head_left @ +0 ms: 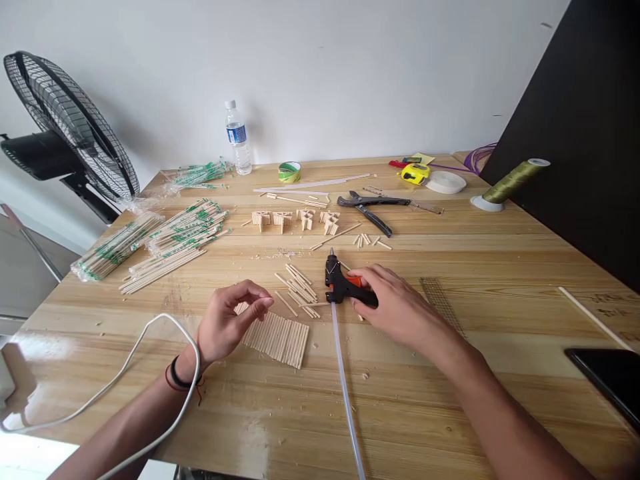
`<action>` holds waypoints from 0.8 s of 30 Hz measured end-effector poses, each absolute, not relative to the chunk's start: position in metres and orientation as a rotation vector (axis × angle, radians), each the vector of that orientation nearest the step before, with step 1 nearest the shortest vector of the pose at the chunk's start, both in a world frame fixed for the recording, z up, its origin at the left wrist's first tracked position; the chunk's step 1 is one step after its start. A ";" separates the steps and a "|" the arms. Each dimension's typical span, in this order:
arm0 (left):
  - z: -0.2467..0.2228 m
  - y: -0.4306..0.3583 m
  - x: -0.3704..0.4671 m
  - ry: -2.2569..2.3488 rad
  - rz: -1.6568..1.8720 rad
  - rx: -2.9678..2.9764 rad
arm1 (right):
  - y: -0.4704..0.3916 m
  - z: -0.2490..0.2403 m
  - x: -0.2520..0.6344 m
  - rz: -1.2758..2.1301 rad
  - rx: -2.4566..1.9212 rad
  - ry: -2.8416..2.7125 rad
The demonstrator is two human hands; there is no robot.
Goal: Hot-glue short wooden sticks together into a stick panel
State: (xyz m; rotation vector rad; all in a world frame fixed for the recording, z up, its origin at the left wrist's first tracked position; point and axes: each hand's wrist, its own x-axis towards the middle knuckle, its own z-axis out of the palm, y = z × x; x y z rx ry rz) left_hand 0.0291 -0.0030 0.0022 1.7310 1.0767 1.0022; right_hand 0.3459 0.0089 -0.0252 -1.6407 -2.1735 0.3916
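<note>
While the right hand (387, 293) is gripping the hot-glue gun (340, 283) beside loose sticks (300, 287), the left hand (227, 320) is curling — whether round anything, I cannot tell. It is partly hiding a stick row (280, 340).

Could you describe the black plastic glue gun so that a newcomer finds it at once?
On the pale wooden table, go to the middle, where the person's right hand holds the black plastic glue gun. Unlike the dark two-handled tool beyond, it has an orange trigger and a long translucent glue stick trailing from its rear.
</note>
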 end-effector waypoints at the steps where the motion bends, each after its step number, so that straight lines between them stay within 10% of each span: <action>1: 0.003 -0.004 0.029 1.081 1.002 1.735 | 0.010 -0.025 0.344 0.393 -1.637 -2.160; 24: -0.001 -0.006 0.025 1.210 0.993 1.586 | -0.003 -0.006 0.318 0.473 -1.380 -1.814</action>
